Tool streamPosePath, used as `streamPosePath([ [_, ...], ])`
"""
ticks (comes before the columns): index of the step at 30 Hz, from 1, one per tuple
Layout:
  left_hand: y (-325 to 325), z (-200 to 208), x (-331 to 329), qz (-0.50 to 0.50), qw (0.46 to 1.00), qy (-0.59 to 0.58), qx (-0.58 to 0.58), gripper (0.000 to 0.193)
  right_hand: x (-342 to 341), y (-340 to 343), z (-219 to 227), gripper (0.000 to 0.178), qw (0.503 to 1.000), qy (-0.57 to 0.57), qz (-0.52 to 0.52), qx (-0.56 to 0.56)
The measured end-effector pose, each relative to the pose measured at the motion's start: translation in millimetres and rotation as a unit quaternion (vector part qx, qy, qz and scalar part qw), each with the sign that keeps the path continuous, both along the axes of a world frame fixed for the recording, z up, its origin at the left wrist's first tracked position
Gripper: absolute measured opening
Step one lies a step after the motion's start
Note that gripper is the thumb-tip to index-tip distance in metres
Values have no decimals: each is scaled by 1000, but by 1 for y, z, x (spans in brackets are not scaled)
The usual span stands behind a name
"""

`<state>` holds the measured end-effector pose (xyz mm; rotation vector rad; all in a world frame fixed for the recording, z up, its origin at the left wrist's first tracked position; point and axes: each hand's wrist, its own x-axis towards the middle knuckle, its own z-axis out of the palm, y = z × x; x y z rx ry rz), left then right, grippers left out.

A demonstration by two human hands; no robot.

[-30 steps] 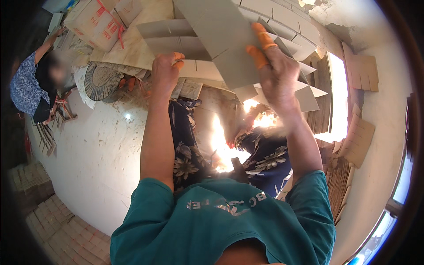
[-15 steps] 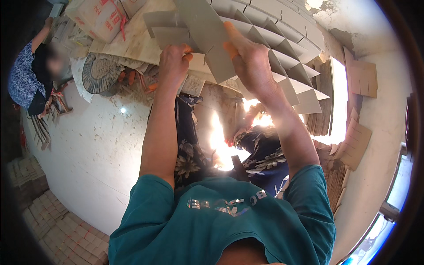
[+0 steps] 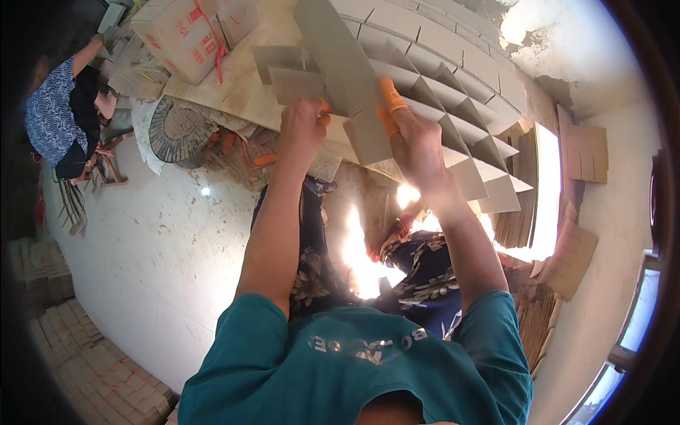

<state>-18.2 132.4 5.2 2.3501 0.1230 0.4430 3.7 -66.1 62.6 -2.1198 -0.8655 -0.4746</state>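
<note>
Just ahead of me is a partly assembled grid of grey cardboard dividers (image 3: 453, 106), its slotted strips crossing into open cells. A long flat cardboard strip (image 3: 340, 64) slants across its left side. My left hand (image 3: 303, 127) is closed, pinching the lower edge of short cross strips (image 3: 296, 83) left of the long one. My right hand (image 3: 418, 142) grips the long strip near its lower right edge, the thumb hidden behind other parts. Orange finger covers (image 3: 392, 98) show on fingers of both hands.
A white carton (image 3: 185, 39) with red ties stands on the wooden table (image 3: 237, 88) at far left. Cardboard stacks (image 3: 520, 219) lean by the right wall. A round woven-edged object (image 3: 180, 131) sits below the table. Another person (image 3: 60, 113) bends at far left. Bundled cardboard (image 3: 99, 358) lies lower left.
The view has shifted, so everything sits slightly lower and further right. Both hands keep their hold on the strips. The other person has bent and turned a little.
</note>
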Motion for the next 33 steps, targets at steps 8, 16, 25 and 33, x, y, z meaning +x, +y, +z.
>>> streamPosePath([
  [8, -1, -1, 2, 17, 1000, 8, 10, 20, 9, -3, 7, 42, 999, 4, 37, 5],
  [16, -1, 1, 0, -2, 1000, 13, -9, 20, 4, -11, 17, 39, 999, -2, 50, 10],
  [25, -4, 1, -1, -28, 999, -6, -20, 16, 26, -5, 8, 17, 992, 45, 112, -38],
  [33, -8, 5, 4, 4, 1000, 21, -22, 15, 42, 0, 21, 48, 972, 122, 156, -128],
])
